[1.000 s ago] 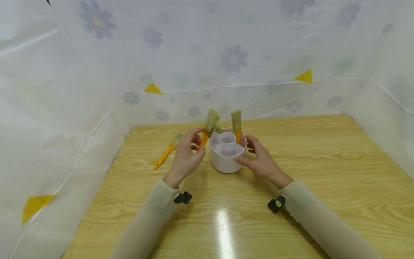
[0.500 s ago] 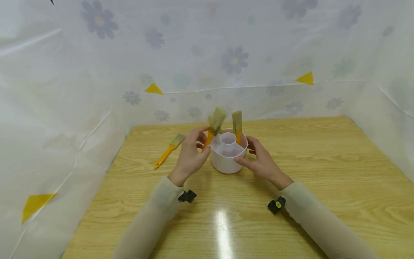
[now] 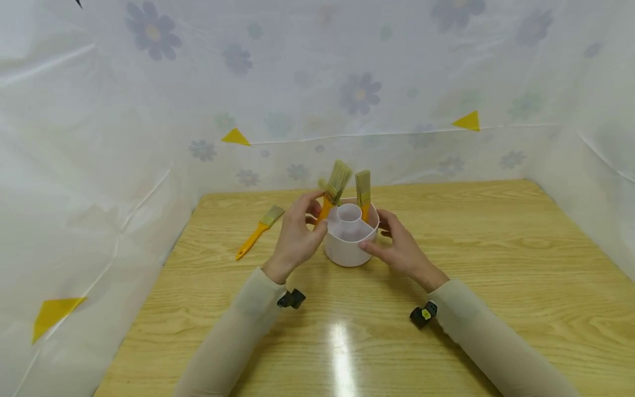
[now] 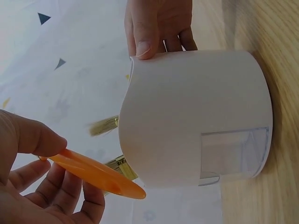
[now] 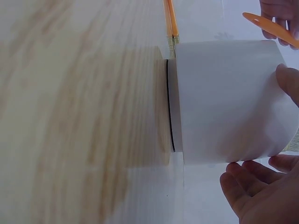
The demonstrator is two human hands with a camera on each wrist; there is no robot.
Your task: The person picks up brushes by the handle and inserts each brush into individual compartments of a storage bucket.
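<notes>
While my left hand (image 3: 296, 238) pinches an orange-handled brush (image 3: 333, 187) at the white holder's (image 3: 349, 242) left rim, my right hand (image 3: 399, 246) cups its right wall. Another brush (image 3: 364, 193) stands inside; a spare brush (image 3: 258, 231) lies well left on the table (image 3: 496, 264). Only my left wrist view shows the holder's clear window (image 4: 233, 154).

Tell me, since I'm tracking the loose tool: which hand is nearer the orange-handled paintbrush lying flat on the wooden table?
Left. The left hand is beside the orange-handled paintbrush, apart from it; the right hand holds the white round plastic holder, farther away.
</notes>
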